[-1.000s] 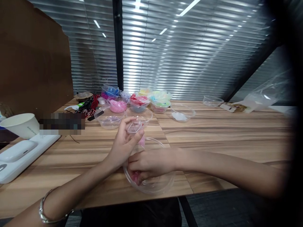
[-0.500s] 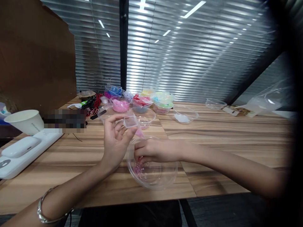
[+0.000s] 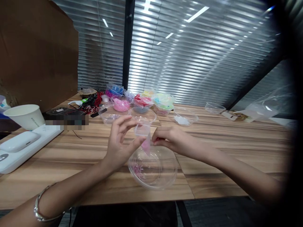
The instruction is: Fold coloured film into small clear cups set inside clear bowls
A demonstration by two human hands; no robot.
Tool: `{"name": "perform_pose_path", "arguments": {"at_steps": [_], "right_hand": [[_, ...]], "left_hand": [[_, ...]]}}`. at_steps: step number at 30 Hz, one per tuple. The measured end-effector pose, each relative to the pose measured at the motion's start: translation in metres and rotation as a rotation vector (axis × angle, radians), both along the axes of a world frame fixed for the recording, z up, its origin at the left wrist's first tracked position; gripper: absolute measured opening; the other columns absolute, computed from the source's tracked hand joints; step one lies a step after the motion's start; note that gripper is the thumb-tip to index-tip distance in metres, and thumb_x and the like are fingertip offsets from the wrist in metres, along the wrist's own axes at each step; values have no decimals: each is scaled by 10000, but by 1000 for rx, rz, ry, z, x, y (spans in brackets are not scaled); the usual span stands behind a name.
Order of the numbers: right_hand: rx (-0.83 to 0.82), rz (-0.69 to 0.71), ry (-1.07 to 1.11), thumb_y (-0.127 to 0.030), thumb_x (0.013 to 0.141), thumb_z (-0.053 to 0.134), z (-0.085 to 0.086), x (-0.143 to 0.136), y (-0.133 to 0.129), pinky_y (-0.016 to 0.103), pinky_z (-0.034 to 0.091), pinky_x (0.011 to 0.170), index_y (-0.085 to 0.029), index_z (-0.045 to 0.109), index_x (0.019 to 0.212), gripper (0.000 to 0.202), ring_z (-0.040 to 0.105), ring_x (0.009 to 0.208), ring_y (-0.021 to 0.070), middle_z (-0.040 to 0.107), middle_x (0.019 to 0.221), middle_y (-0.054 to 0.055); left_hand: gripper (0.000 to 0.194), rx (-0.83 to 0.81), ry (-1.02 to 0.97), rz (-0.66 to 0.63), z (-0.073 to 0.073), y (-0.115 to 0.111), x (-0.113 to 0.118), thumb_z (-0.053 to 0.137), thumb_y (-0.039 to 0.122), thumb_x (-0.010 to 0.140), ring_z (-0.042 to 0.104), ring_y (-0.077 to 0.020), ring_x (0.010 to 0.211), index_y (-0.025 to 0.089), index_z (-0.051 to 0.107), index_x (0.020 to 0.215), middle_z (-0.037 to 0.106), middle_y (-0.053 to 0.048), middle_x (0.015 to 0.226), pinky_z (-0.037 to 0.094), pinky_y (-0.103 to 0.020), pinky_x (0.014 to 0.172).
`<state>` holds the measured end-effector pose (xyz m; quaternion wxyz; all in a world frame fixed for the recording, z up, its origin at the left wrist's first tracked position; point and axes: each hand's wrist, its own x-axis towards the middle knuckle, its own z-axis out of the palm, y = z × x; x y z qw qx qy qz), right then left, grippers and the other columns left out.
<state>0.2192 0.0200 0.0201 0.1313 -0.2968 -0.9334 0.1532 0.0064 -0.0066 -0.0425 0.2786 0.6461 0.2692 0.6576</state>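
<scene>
Between its thumb and fingers my left hand holds a small clear plastic bag with something pink in its lower corner. To the right of the bag is my right hand, its fingertips pinched together; whatever they grip is too small to name. Below both hands a large clear bowl stands on the table, with a small heap of shiny pink pieces at its left side.
Behind the hands stand clear bowls with pink, red and blue material. White material lies in another bowl. At the left are a paper cup, a white power strip and a large cardboard piece.
My right hand has come up out of the large bowl, moving right beside the bag. My left hand has shifted slightly right with the bag, which now hangs more upright.
</scene>
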Motion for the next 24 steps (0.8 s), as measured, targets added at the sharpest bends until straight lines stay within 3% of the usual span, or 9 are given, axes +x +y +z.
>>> {"name": "perform_pose_path", "arguments": {"at_steps": [4, 9, 15, 21, 24], "right_hand": [[134, -138, 117, -214, 916, 589, 19, 13, 0, 271, 436, 662, -185, 660, 883, 84, 606, 748, 140, 673, 834, 11], [78, -135, 273, -319, 891, 633, 39, 8, -8, 272, 483, 659, -199, 680, 871, 131, 627, 783, 151, 684, 866, 20], [84, -55, 272, -247, 901, 614, 33, -6, -16, 275, 511, 714, -200, 686, 939, 94, 644, 811, 146, 701, 898, 22], [94, -53, 213, -246, 918, 596, 28, -5, -17, 269, 506, 717, -201, 677, 961, 102, 649, 820, 145, 706, 916, 21], [119, -38, 157, -246, 921, 600, 29, -4, -18, 255, 488, 703, -200, 670, 955, 91, 649, 803, 134, 708, 897, 5]], "left_hand": [[717, 55, 270, -47, 3, 2, -5, 792, 281, 730, 623, -238, 1133, 258, 363, 1304, 580, -96, 1241, 464, -443, 1035], [721, 16, 439, -115, 6, 4, -8, 783, 318, 738, 596, -282, 1174, 289, 374, 1331, 532, -114, 1318, 483, -477, 1006], [686, -83, 440, -175, 3, 2, -7, 772, 335, 748, 558, -295, 1223, 329, 393, 1320, 538, -85, 1315, 472, -497, 1013], [687, -143, 411, -201, 6, 2, -4, 761, 333, 757, 552, -280, 1229, 279, 369, 1318, 613, -94, 1228, 390, -540, 1073], [676, -153, 394, -211, 7, 2, -4, 764, 330, 752, 580, -269, 1196, 275, 378, 1304, 620, -94, 1217, 412, -519, 1057]]}}
